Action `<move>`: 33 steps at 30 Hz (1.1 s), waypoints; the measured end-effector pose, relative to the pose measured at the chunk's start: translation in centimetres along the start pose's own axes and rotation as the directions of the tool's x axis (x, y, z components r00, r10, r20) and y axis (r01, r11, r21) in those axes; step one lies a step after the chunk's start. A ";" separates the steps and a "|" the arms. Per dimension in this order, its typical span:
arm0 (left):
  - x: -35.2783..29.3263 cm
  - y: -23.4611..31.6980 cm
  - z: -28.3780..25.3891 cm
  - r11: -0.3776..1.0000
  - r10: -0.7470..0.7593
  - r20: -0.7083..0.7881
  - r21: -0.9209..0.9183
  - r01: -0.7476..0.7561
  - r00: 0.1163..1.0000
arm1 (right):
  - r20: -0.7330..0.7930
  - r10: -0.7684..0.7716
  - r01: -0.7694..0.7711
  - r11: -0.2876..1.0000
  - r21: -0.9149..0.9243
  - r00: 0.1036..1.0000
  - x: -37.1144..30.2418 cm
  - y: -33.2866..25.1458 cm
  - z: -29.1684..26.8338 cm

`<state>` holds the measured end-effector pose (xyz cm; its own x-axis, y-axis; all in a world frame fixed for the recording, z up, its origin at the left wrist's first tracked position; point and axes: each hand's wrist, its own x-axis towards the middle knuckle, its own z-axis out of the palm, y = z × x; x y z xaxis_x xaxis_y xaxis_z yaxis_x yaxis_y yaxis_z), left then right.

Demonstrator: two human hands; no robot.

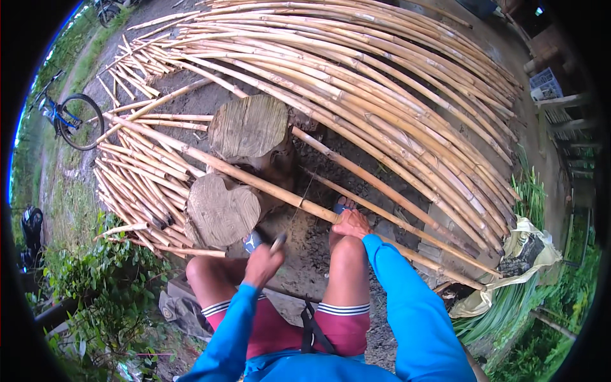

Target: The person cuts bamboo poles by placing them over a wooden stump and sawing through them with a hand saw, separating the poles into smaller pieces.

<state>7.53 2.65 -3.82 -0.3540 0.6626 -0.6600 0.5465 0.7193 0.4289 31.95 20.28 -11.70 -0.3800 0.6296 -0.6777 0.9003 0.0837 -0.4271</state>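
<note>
My right hand (353, 223) is wrapped round a long tan bamboo pole (261, 183), just above my right knee. The pole runs slantwise from the far left, over the gap between two tree stumps, toward the near right. In my left hand (263, 264), above my left knee, is a tool with a short rounded handle (278, 243). A thin dark line beyond it may be its blade seen edge-on; I cannot be sure. The nearer stump (223, 211) has a notched, scored top. Behind it stands the larger stump (249, 126).
Many long bamboo poles (356, 83) lie side by side across the far and right ground. Shorter cut pieces (137, 181) are heaped left of the stumps. A pale sack (531, 251) sits at the right, a blue bicycle (70, 118) at the far left, leafy bushes (108, 290) near left.
</note>
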 end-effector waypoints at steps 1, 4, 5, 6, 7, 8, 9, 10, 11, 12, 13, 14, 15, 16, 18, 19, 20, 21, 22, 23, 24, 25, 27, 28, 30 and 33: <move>1.8 -1.1 0.9 0.992 0.097 -0.039 0.088 -0.093 0.995 | 0.010 -0.010 0.009 0.999 0.034 1.000 0.1 -1.1 -0.1; 1.8 1.1 2.0 0.996 0.084 0.030 -0.019 -0.084 0.996 | -0.080 0.003 -0.006 0.999 -0.034 0.997 0.4 1.9 1.0; -1.0 -0.8 1.7 0.995 0.099 -0.066 -0.021 -0.101 0.993 | -0.033 0.045 -0.046 0.999 -0.025 0.998 0.2 1.9 0.4; -2.8 -2.4 1.2 0.995 0.098 -0.070 -0.017 -0.099 0.993 | -0.033 0.040 -0.041 0.999 -0.021 0.999 0.3 1.4 0.1; -4.0 -3.8 0.8 0.978 0.198 -0.108 -0.048 -0.204 0.974 | -0.024 0.023 -0.023 1.000 -0.011 0.999 0.3 1.1 -0.2; -5.4 -3.3 0.2 0.951 0.284 -0.143 -0.082 -0.297 0.948 | -0.003 0.009 -0.009 1.000 -0.007 1.000 0.1 1.1 -0.1; -3.4 -1.5 0.3 0.986 0.154 0.005 -0.071 -0.153 0.988 | -0.022 0.047 -0.047 0.999 -0.017 0.999 0.2 0.9 0.1; 0.2 -1.3 1.8 0.998 0.059 -0.025 0.031 -0.058 0.998 | -0.016 0.033 -0.033 0.999 -0.024 0.999 1.0 0.6 -0.8; 3.1 -0.4 2.4 0.994 0.050 -0.082 0.100 -0.042 0.995 | -0.047 -0.021 0.019 0.999 -0.033 0.999 1.8 0.1 -0.6; 3.7 -1.4 2.8 0.986 0.128 -0.094 0.122 -0.117 0.987 | -0.066 -0.047 0.044 0.998 -0.034 0.997 1.1 0.0 1.0; 4.2 -2.5 3.3 0.971 0.197 -0.102 0.154 -0.180 0.975 | -0.039 -0.050 0.049 0.998 -0.037 0.998 1.0 -0.2 1.1; 2.3 1.3 1.8 0.995 0.096 0.026 0.007 -0.096 0.995 | -0.033 0.015 -0.017 0.999 -0.038 0.999 0.8 1.4 0.4; -0.7 1.7 0.4 0.998 0.069 0.029 -0.018 -0.068 0.997 | -0.007 0.048 -0.048 0.998 -0.036 0.999 0.5 1.6 0.3; -3.3 0.8 -0.4 0.997 0.060 0.021 -0.046 -0.058 0.998 | -0.009 0.057 -0.057 0.998 -0.032 0.998 0.4 1.8 -0.3; -3.3 -4.5 0.6 0.987 0.142 0.036 -0.076 -0.139 0.989 | -0.009 0.038 -0.038 0.997 -0.065 0.999 0.3 0.3 -0.2; -1.8 -2.9 1.2 0.996 0.078 -0.013 -0.038 -0.079 0.997 | -0.002 0.061 -0.061 0.997 -0.044 0.998 0.1 -0.2 -0.2; 0.0 -0.9 1.8 1.000 0.021 -0.067 -0.002 -0.021 0.998 | 0.000 0.061 -0.061 0.996 -0.059 0.998 0.5 0.4 -0.1; 2.7 -0.1 1.5 0.946 0.209 -0.049 0.263 -0.189 0.977 | 0.004 0.014 -0.014 1.000 -0.006 1.000 0.6 -0.6 -0.1; 4.4 -0.4 1.0 0.793 0.379 0.030 0.505 -0.341 0.925 | 0.002 -0.029 0.029 0.998 0.051 1.000 0.6 -1.8 0.1; 3.4 1.5 0.9 0.790 0.389 0.058 0.492 -0.365 0.919 | 0.017 -0.001 0.001 1.000 0.016 1.000 0.9 -0.3 0.3; 1.5 3.0 0.4 0.940 0.213 0.064 0.258 -0.223 0.975 | 0.018 0.030 -0.031 0.999 0.015 0.999 0.7 1.5 0.4; -0.6 3.3 -0.6 0.999 0.015 0.098 0.029 -0.018 0.995 | 0.034 0.040 -0.040 0.999 -0.004 0.999 0.5 1.8 0.6; -3.7 -2.0 0.6 0.989 0.136 0.012 -0.058 -0.135 0.991 | 0.024 0.008 -0.007 1.000 -0.023 1.000 1.0 2.6 -0.1; -5.1 -4.3 0.6 0.962 0.229 -0.076 -0.134 -0.238 0.970 | 0.023 -0.032 0.033 0.999 -0.011 0.999 1.0 2.6 0.3; -2.1 1.0 0.2 0.999 -0.030 -0.007 -0.029 0.030 1.000 | 0.035 0.009 -0.009 1.000 0.020 0.999 0.7 1.4 -0.2; 4.4 -2.6 2.7 0.977 0.179 -0.118 0.138 -0.162 0.977 | 0.028 -0.056 0.055 0.998 0.039 0.998 1.1 -1.2 0.7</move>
<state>6.59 3.16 -9.49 -0.3375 0.8002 -0.4957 0.6961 0.5667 0.4408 30.28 20.34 -12.40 -0.4353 0.6023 -0.6691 0.8692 0.0877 -0.4865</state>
